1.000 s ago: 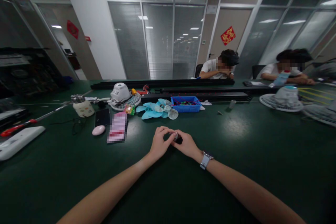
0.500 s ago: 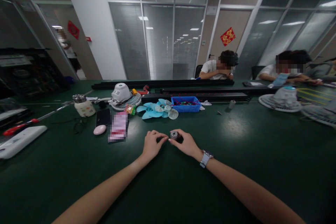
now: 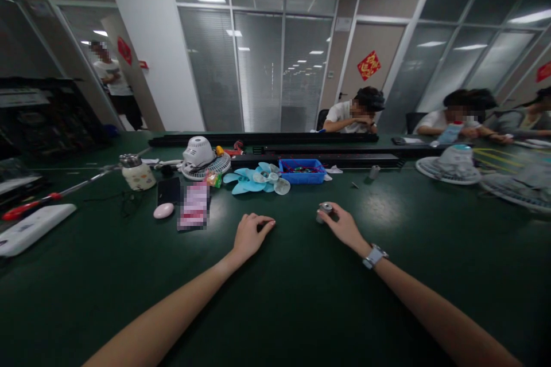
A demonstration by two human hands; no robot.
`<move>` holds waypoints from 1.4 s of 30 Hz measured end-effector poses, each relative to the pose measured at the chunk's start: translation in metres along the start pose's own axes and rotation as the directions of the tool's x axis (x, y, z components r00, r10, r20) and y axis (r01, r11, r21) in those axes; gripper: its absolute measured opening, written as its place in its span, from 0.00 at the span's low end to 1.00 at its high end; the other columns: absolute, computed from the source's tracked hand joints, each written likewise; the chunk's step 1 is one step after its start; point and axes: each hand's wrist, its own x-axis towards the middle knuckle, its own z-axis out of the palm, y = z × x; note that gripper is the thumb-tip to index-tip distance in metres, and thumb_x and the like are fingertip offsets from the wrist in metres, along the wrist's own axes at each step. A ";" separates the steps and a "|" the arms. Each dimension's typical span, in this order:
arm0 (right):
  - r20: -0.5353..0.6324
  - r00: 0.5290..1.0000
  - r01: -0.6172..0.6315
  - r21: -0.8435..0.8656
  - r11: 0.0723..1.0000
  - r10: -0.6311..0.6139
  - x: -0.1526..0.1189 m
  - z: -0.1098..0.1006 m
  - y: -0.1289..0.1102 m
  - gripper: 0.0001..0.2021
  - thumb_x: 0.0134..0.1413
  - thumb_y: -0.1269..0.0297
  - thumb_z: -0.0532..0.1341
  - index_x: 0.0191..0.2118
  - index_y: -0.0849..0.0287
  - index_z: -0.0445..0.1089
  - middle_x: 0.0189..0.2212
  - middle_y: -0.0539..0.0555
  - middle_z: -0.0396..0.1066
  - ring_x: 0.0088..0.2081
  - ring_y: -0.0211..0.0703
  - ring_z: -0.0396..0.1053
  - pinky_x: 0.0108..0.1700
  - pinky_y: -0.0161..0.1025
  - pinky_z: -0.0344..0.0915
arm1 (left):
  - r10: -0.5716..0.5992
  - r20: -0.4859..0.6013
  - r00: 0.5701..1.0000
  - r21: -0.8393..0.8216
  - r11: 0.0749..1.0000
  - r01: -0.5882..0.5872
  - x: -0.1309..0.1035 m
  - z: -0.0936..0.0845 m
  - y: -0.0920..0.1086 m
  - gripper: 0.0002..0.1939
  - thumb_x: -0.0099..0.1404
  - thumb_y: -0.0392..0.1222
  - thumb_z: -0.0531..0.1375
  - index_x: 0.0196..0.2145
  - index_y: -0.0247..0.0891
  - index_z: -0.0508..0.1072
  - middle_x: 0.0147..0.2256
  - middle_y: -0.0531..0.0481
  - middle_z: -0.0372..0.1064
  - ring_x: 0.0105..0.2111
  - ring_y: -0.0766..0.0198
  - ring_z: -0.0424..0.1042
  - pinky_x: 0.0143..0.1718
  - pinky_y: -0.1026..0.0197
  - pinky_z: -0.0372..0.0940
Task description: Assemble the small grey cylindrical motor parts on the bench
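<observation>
My right hand (image 3: 345, 227) grips a small grey cylindrical motor (image 3: 321, 217) by its sides, thumb in front and fingers behind. It is upright, at or just above the green table; I cannot tell whether it touches. To the left, my left hand (image 3: 252, 237) rests low over the table, thumb and forefinger brought together in a pinch. Whatever may be between those fingertips is too small to make out. Another grey metal cylinder (image 3: 373, 172) stands farther back on the right, with a thin small piece (image 3: 354, 185) lying near it.
Light-blue fan blades (image 3: 249, 179) and a blue bin (image 3: 302, 172) of wires lie ahead. At left are a white fan housing (image 3: 198, 152), a patterned jar (image 3: 137, 174), a pink oval object (image 3: 163, 210) and a white power strip (image 3: 37, 229). Black rails and people are beyond.
My right hand has carried the motor to the right, away from my left hand. The left hand stays nearly in place, still pinched. The person in the doorway shows more fully.
</observation>
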 end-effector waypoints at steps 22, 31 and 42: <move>0.005 0.933 0.326 -0.435 0.839 -0.360 -0.025 0.013 -0.041 0.22 0.59 0.50 0.58 0.56 0.52 0.68 0.57 0.58 0.67 0.58 0.50 0.62 0.61 0.52 0.52 | -0.181 -0.123 0.976 -0.195 0.969 0.155 0.006 0.005 -0.003 0.14 0.69 0.44 0.50 0.44 0.39 0.73 0.30 0.50 0.71 0.30 0.61 0.70 0.32 0.62 0.60; 0.230 0.965 0.197 -0.320 0.927 -0.125 0.005 0.102 -0.075 0.12 0.56 0.50 0.63 0.43 0.44 0.78 0.60 0.55 0.64 0.63 0.52 0.55 0.61 0.53 0.50 | -0.149 -0.141 0.979 -0.170 0.977 0.125 -0.001 0.002 -0.002 0.13 0.69 0.41 0.50 0.42 0.39 0.73 0.31 0.50 0.74 0.31 0.62 0.72 0.33 0.63 0.62; -0.378 0.883 0.088 -0.446 0.891 -0.277 0.023 -0.053 0.017 0.18 0.61 0.50 0.55 0.40 0.56 0.78 0.43 0.58 0.77 0.48 0.52 0.70 0.53 0.51 0.60 | -0.125 -0.087 0.988 -0.171 0.979 0.109 0.001 0.004 -0.005 0.13 0.69 0.43 0.51 0.43 0.39 0.74 0.29 0.51 0.72 0.29 0.62 0.71 0.33 0.61 0.62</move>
